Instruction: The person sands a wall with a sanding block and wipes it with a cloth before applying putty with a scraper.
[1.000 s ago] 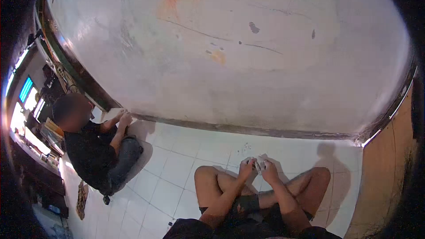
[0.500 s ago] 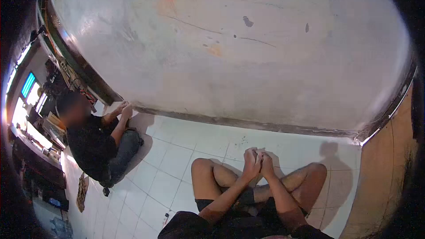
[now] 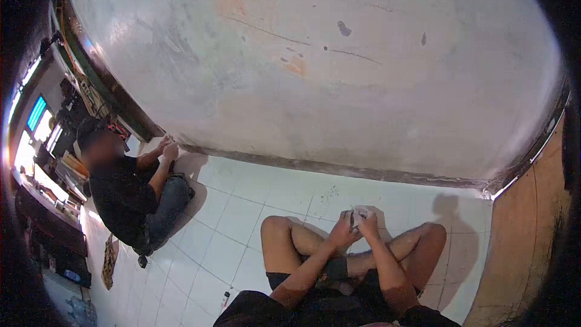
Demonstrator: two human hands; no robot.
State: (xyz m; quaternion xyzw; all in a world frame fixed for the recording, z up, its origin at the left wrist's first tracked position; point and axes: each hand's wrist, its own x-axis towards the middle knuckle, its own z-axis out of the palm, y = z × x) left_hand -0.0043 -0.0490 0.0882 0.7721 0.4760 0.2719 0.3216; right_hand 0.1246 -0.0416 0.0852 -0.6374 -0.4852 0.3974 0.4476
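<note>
My left hand (image 3: 344, 229) and my right hand (image 3: 368, 225) are close together in front of my crossed legs, fingers bent inward. Between the fingertips is a small whitish thing (image 3: 361, 211), thin and crumpled in look, like a scrap of paper or plastic. Its exact kind is too small to make out. Both hands appear closed on it, above the white tiled floor (image 3: 284, 191).
A stained pale wall (image 3: 339, 103) rises ahead. At the left another person (image 3: 124, 197) sits on the floor, hands together near the wall. A patterned cloth (image 3: 109, 261) and a small marker-like object (image 3: 225, 298) lie on the tiles. A brown panel (image 3: 520, 230) stands at right.
My hands have shifted slightly, the fingers parting at the tips, and the whitish thing now shows between them. The other person's hands have moved slightly left.
</note>
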